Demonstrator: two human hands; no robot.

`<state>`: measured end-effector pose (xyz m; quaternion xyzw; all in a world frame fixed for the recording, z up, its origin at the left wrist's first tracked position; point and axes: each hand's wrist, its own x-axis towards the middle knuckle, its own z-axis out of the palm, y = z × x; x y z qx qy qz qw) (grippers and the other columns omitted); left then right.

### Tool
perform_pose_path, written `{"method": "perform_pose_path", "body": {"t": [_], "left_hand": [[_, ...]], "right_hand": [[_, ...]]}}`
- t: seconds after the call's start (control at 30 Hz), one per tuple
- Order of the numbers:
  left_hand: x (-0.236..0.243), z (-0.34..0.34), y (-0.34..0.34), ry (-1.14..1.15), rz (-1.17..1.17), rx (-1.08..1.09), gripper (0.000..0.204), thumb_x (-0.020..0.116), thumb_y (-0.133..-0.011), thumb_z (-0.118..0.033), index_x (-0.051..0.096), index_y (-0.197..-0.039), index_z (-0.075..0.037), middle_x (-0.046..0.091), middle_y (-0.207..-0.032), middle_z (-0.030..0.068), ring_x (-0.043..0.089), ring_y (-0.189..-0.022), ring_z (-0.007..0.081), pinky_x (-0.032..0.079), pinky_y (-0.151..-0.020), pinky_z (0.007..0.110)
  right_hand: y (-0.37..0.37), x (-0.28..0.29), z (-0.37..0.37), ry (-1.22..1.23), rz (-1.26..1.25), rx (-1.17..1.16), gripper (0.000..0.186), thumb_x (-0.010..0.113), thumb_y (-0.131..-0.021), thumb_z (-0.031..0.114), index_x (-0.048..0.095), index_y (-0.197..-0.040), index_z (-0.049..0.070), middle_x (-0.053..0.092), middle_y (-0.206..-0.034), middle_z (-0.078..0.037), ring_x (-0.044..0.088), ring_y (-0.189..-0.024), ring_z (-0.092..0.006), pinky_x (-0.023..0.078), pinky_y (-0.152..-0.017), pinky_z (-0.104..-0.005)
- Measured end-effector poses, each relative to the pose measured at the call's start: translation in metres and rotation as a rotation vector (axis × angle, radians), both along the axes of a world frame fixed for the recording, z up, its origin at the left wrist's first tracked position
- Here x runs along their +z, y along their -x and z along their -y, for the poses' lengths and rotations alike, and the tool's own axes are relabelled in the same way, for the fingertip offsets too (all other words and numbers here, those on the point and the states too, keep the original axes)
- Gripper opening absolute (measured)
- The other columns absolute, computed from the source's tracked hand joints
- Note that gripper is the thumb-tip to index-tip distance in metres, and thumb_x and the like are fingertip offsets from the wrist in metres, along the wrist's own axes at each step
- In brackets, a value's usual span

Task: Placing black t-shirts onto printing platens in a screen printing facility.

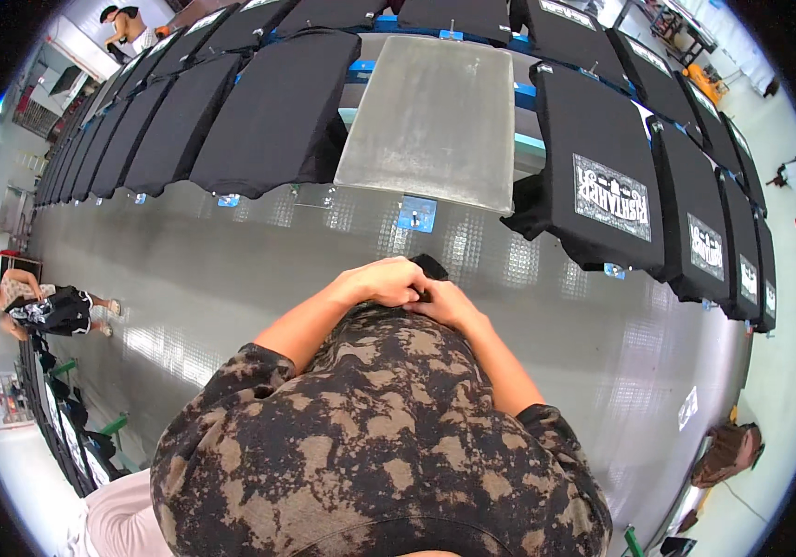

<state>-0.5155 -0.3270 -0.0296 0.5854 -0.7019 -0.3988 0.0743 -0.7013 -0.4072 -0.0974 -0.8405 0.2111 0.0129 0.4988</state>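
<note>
Before you, your left grip (387, 280) and right grip (449, 302) curl together, what they hold unclear, beside black cloth (430, 266), likely soft, best pinched edgewise.

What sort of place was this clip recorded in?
Probably a garment-printing workshop: black garments lie spread flat in long rows, several on the right bear white designs, and a bare grey board sits in the nearest row.

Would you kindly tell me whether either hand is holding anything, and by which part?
It cannot be told: the left hand and right hand meet before the patterned shirt, hiding any hold between them; a dark thing shows just beyond.
</note>
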Motion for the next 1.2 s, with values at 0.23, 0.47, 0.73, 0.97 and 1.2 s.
{"method": "perform_pose_path", "body": {"t": [0.23, 0.47, 0.73, 0.97, 1.2], "left_hand": [[-0.01, 0.038, -0.122, 0.289, 0.091, 0.458, 0.029, 0.071, -0.088, -0.026, 0.071, -0.11, -0.007, 0.068, -0.11, 0.0143, 0.064, -0.107, 0.0308, 0.051, -0.093, 0.043], [-0.054, 0.132, -0.226, 0.126, 0.553, 0.588, 0.063, 0.059, -0.095, -0.048, 0.041, -0.151, -0.024, 0.032, -0.155, 0.0193, 0.037, -0.138, 0.042, 0.037, -0.106, 0.061], [-0.062, 0.137, -0.228, 0.026, 0.7, 0.378, 0.068, 0.04, -0.098, -0.064, 0.042, -0.15, -0.021, 0.023, -0.161, 0.0139, 0.017, -0.15, 0.0412, 0.024, -0.11, 0.071], [-0.052, 0.136, -0.263, 0.028, 0.498, 0.342, 0.06, 0.054, -0.096, -0.054, 0.048, -0.146, -0.021, 0.031, -0.157, 0.0128, 0.028, -0.145, 0.0362, 0.03, -0.107, 0.068], [-0.063, 0.135, -0.243, 0.07, 0.618, 0.323, 0.059, 0.053, -0.096, -0.053, 0.054, -0.142, -0.017, 0.03, -0.158, 0.0129, 0.023, -0.148, 0.0383, 0.027, -0.107, 0.072]], "right_hand": [[0.045, -0.023, 0.011, -0.034, -0.119, -0.254, 0.035, 0.071, -0.089, 0.032, 0.071, -0.108, 0.003, 0.072, -0.098, -0.02, 0.07, -0.091, -0.0355, 0.052, -0.08, -0.0396], [0.078, -0.023, 0.01, -0.151, -0.099, -0.743, 0.028, 0.075, -0.089, 0.024, 0.071, -0.099, -0.002, 0.068, -0.077, -0.003, 0.058, -0.075, -0.0088, 0.049, -0.071, -0.0286], [0.068, 0.013, 0.014, -0.072, -0.059, -0.927, 0.025, 0.077, -0.088, 0.018, 0.071, -0.102, -0.002, 0.067, -0.082, 0.001, 0.056, -0.078, -0.0077, 0.047, -0.073, -0.0254], [0.059, 0.023, 0.024, -0.076, -0.071, -1.091, 0.023, 0.075, -0.09, 0.017, 0.071, -0.102, -0.002, 0.067, -0.083, 0.002, 0.055, -0.079, -0.0076, 0.047, -0.074, -0.0249], [0.055, 0.041, 0.042, -0.006, -0.074, -1.191, 0.023, 0.075, -0.091, 0.018, 0.071, -0.1, -0.003, 0.067, -0.082, 0.001, 0.056, -0.078, -0.0079, 0.046, -0.074, -0.0253]]}}
